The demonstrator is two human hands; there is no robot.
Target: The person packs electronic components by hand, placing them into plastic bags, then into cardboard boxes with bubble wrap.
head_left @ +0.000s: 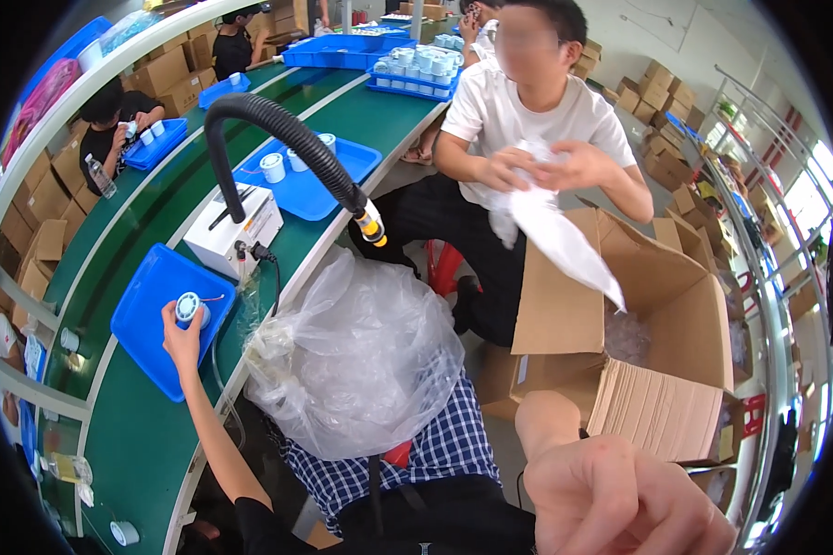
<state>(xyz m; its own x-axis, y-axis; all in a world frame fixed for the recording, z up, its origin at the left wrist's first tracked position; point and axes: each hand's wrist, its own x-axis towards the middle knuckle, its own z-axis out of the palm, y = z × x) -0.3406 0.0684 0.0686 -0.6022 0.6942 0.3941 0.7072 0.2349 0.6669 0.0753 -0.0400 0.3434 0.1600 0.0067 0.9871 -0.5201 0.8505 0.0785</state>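
Observation:
At the left, my left hand (183, 340) is closed around a small white and pale-blue round device (191, 308) with a vented top and a thin wire. It holds the device over the blue tray (148, 338) on the green conveyor. Close to the camera at the lower right, my right hand (620, 495) is raised with its fingers curled in. Whatever those fingers hold, if anything, is hidden. A large clear plastic bag (352, 361) full of thin plastic lies on my lap.
A white box (241, 227) with a black flexible hose (287, 116) stands beyond my tray. Another blue tray (342, 176) holds several similar devices. Across from me, a person in a white shirt (537, 116) handles white plastic bags (560, 236) beside an open cardboard box (676, 314).

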